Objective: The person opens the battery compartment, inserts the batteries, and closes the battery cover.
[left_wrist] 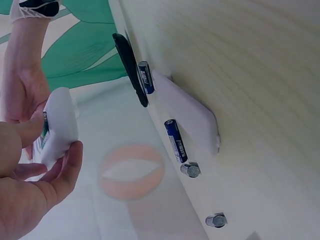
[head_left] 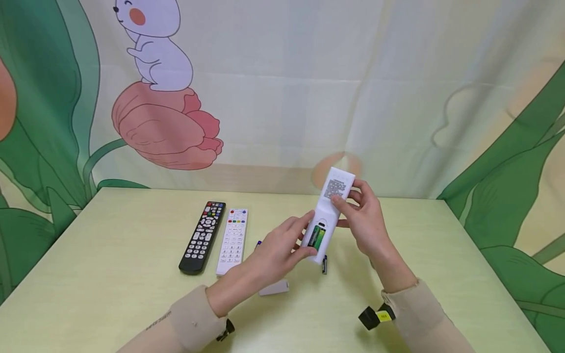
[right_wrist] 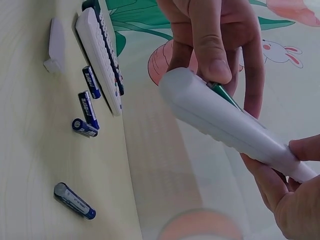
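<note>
Both hands hold a white remote control (head_left: 325,208) above the table, its back facing up and its battery compartment uncovered. Green batteries (head_left: 317,236) lie inside the compartment. My left hand (head_left: 275,247) grips the lower end, with thumb and fingers on opposite sides; in the right wrist view its thumb (right_wrist: 218,70) is right at a green battery. My right hand (head_left: 368,220) grips the upper half, thumb across the back near the printed label (head_left: 334,189), fingers behind. A white battery cover (head_left: 273,288) lies on the table below the left hand.
A black remote control (head_left: 203,238) and another white remote control (head_left: 233,240) lie side by side, left of the hands. Several loose blue batteries (right_wrist: 75,201) lie on the table (head_left: 132,235) beneath the held remote. A printed curtain (head_left: 282,98) hangs behind the table.
</note>
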Available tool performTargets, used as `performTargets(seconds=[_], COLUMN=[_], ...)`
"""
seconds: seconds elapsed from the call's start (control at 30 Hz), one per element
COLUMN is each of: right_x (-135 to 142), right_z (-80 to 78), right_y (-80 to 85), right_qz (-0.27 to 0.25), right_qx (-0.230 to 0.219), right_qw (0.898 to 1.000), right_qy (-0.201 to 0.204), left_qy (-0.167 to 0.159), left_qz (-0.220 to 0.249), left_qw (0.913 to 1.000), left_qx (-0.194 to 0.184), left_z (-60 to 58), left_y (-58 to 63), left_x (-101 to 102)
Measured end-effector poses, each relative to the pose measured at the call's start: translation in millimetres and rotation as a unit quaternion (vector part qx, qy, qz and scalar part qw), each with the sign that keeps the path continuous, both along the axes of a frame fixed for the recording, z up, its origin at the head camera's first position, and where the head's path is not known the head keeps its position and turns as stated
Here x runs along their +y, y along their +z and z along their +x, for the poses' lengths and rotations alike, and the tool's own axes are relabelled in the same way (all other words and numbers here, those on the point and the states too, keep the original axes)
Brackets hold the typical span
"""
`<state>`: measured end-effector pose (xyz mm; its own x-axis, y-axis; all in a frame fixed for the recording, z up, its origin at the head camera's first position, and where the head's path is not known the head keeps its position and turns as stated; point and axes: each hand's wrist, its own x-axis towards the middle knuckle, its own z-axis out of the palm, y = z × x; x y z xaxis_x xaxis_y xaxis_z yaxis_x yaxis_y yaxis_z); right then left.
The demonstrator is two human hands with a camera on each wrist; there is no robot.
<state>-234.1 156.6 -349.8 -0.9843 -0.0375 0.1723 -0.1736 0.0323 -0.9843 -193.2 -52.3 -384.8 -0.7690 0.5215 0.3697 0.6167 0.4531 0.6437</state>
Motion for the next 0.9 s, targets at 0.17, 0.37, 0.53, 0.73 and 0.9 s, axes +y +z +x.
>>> performTargets(seconds=[0.17,0.37,0.53,0.73,0.9], right_x=[-0.2,-1.6,-3.3,-4.3,-4.4], right_z=[0.8,2.1,2.3,1.6,1.2], right_y=[0.2,0.8,1.0,-0.3,-1.8], right_qz=[0.002,0.005,0.013,0.022,0.023], right_qx=[0.009,0.012,0.017,0.018,0.016], right_qw=[1.0,1.0,1.0,1.0,1.0], right_qy=[0.002,0.006,0.009,0.01,0.012], left_qy=[0.001,0.01,0.011,0.005,-0.005], left_qz=[-0.019,-0.01,0.011,0.041,0.049], left_qw=[0.9996,0.9999,0.9997,0.9985,0.9972], left_qx=[0.021,0.008,-0.02,-0.034,-0.057], left_z=[1.9,0.2,-2.9,-7.1,-8.9], left_y=[-0.5,-3.5,-3.8,-5.5,-4.0], left_x=[0.7,1.4,0.8,0.4,-1.9])
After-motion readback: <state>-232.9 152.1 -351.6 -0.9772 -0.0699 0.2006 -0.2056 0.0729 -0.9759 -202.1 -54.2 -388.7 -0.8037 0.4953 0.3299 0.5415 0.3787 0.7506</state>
